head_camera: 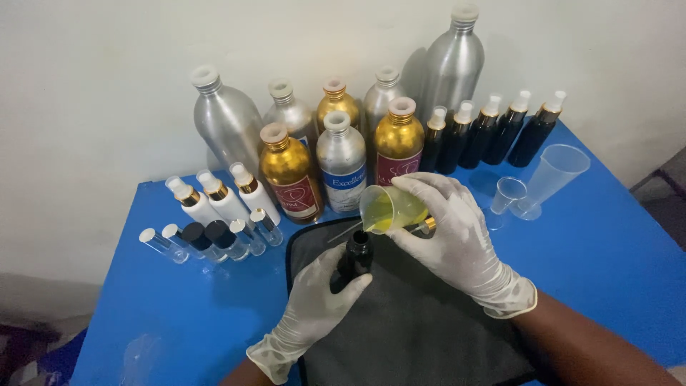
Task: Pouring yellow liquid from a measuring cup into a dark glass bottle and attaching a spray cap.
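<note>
Your left hand, gloved, wraps its fingers closed around the small dark bottle, which stands upright on the dark mat. Your right hand, also gloved, pinches the small clear cup of yellow-green liquid, tipped so its lip sits just above the bottle's mouth, at about one o'clock from it. Beyond, at twelve o'clock, gold and silver bottles line the wall; clear measuring cups stand at two o'clock on the blue table.
</note>
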